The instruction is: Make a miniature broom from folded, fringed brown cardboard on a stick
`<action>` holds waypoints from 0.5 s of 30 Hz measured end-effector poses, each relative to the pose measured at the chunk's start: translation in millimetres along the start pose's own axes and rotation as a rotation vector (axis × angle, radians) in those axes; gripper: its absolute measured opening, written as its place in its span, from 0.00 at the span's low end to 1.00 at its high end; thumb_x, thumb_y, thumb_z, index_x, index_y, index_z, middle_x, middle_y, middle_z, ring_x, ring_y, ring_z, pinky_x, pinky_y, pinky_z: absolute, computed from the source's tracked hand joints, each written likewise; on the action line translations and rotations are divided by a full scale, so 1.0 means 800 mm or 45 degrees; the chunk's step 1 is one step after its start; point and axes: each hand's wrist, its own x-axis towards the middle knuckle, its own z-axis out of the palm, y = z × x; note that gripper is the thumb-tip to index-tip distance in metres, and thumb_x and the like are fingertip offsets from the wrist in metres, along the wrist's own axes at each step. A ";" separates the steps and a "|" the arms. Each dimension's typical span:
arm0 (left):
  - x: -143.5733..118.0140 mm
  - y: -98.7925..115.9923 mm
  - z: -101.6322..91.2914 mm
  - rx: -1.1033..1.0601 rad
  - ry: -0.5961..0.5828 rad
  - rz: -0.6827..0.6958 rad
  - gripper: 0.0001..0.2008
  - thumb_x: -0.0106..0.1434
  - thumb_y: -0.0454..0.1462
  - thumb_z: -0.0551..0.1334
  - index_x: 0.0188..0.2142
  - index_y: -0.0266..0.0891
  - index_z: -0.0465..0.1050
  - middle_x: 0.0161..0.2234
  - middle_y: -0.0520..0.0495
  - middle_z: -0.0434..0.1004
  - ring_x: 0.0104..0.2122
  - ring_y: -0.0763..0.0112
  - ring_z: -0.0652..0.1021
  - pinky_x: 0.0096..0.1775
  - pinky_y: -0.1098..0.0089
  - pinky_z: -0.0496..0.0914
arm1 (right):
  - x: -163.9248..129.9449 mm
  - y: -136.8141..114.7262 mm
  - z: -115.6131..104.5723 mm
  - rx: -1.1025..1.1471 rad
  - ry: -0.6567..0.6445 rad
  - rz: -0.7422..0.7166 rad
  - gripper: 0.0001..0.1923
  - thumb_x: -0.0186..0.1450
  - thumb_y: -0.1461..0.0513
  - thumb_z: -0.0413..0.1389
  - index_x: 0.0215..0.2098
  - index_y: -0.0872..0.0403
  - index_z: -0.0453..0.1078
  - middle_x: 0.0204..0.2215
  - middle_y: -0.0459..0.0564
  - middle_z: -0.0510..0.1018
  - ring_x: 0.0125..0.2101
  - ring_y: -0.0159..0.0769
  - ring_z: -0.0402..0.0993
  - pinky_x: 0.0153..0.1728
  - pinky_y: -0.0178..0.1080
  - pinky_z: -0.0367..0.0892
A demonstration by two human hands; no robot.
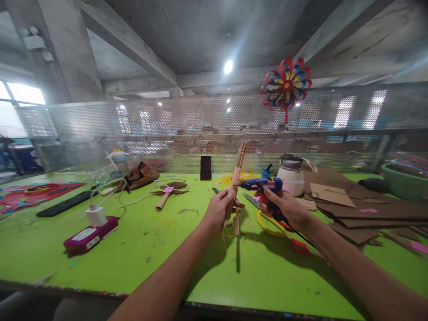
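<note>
My left hand [220, 208] is closed round a brown paper piece [238, 168], a narrow upright strip with a thin yellow line near its top. In my right hand [279, 203] is a blue glue gun [264, 183], its nozzle pointing left and touching or nearly touching the paper piece. Under my hands, yellow-handled scissors [272, 226] lie on the table, their blades partly hidden. A thin brown paper tube [237, 221] and loose yellow string [228, 236] show just below my left hand.
On the green table [133, 258] stand a purple power strip [91, 235] and, farther back, a phone [205, 168]. A brown paper shape with a tube [162, 201] lies left. Brown paper sheets [361, 200], a white jug [290, 177] and a green basin [406, 180] sit right.
</note>
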 end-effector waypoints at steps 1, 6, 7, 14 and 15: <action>0.000 0.001 0.001 0.004 0.000 0.004 0.15 0.55 0.46 0.65 0.35 0.37 0.70 0.24 0.49 0.73 0.28 0.68 0.77 0.34 0.69 0.70 | 0.000 0.000 0.000 -0.007 0.000 0.002 0.22 0.58 0.46 0.59 0.31 0.58 0.69 0.21 0.46 0.69 0.18 0.27 0.62 0.20 0.33 0.57; 0.000 0.001 0.000 0.020 0.001 0.010 0.15 0.56 0.46 0.64 0.36 0.37 0.71 0.24 0.49 0.73 0.28 0.70 0.77 0.34 0.69 0.69 | 0.000 0.002 -0.004 -0.025 -0.013 0.020 0.21 0.59 0.46 0.58 0.32 0.58 0.69 0.21 0.45 0.69 0.19 0.26 0.63 0.20 0.32 0.58; 0.001 0.000 0.000 0.024 0.001 0.008 0.14 0.56 0.45 0.64 0.36 0.37 0.70 0.24 0.49 0.73 0.28 0.70 0.77 0.34 0.69 0.69 | 0.000 0.002 -0.004 -0.034 -0.017 0.019 0.21 0.59 0.46 0.58 0.32 0.58 0.69 0.21 0.45 0.69 0.19 0.26 0.63 0.20 0.32 0.58; 0.000 0.001 -0.001 0.016 -0.010 0.014 0.13 0.57 0.44 0.64 0.35 0.36 0.69 0.25 0.50 0.72 0.29 0.69 0.77 0.34 0.69 0.70 | -0.002 -0.007 -0.005 -0.083 0.001 0.025 0.23 0.58 0.46 0.59 0.32 0.59 0.70 0.20 0.45 0.68 0.18 0.26 0.62 0.18 0.32 0.56; 0.000 0.001 -0.001 0.015 -0.008 0.017 0.13 0.57 0.44 0.64 0.34 0.36 0.69 0.25 0.50 0.71 0.28 0.70 0.77 0.34 0.69 0.70 | -0.003 -0.007 -0.005 -0.083 0.001 0.022 0.23 0.58 0.46 0.58 0.32 0.59 0.70 0.20 0.45 0.69 0.18 0.26 0.62 0.18 0.32 0.56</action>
